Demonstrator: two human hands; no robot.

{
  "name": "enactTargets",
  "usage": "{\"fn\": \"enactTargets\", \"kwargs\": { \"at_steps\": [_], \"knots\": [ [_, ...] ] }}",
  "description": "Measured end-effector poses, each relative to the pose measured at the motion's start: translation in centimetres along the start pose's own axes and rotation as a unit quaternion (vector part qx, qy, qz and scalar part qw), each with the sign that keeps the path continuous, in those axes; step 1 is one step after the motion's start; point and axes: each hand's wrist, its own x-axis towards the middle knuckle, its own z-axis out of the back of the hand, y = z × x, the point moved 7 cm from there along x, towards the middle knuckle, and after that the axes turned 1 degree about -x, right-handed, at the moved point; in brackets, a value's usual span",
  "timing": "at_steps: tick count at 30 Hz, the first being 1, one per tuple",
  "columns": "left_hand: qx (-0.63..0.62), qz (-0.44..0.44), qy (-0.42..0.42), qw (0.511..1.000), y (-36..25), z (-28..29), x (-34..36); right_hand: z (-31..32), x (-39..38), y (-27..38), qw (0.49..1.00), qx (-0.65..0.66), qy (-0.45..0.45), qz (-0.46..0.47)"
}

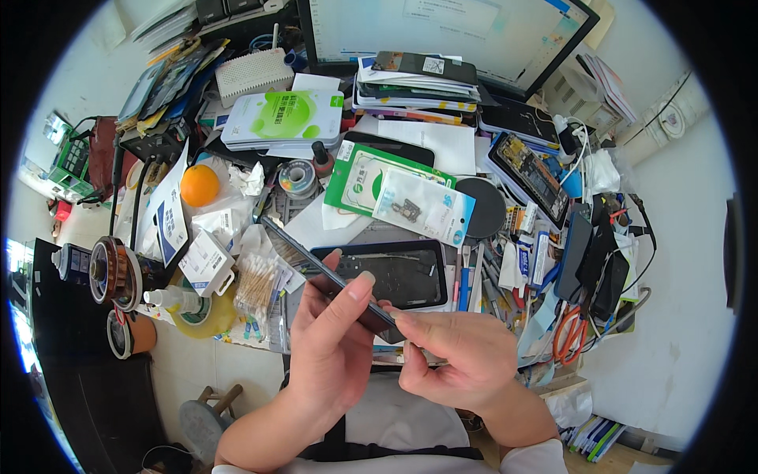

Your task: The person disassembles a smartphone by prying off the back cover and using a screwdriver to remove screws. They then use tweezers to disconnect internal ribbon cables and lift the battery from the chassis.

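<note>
A thin dark phone (306, 257) is held up tilted, almost edge-on, above the cluttered desk. My left hand (328, 336) grips it around its long sides, thumb on the near side. At its lower right end, my right hand (462, 351) is closed in a pinch, fingertips against the phone's corner. Whether some small part is also between those fingertips is hidden. Just behind my hands lies a black phone-sized frame or case (407, 272) with a scuffed inside. Beyond it rest a green card packet (345, 186) and a see-through packet (434, 217) holding a small dark part.
Left of my hands are a bag of cotton swabs (257, 276), a white box (207, 265) and an orange (200, 185). An opened phone (530, 175), pens, tweezers-like tools and orange-handled scissors (570, 336) crowd the right. A monitor (450, 35) stands behind.
</note>
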Motion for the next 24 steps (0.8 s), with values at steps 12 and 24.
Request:
{"fn": "enactTargets", "kwargs": {
  "at_steps": [12, 24],
  "knots": [
    [-0.006, -0.005, 0.007, 1.000, -0.19, 0.36, 0.15, 0.46, -0.05, -0.54, 0.999, 0.019, 0.033, -0.014],
    [0.029, -0.030, 0.026, 0.999, -0.77, 0.24, 0.38, 0.18, -0.67, -1.13, 0.995, 0.064, 0.043, -0.071]
  ]
}}
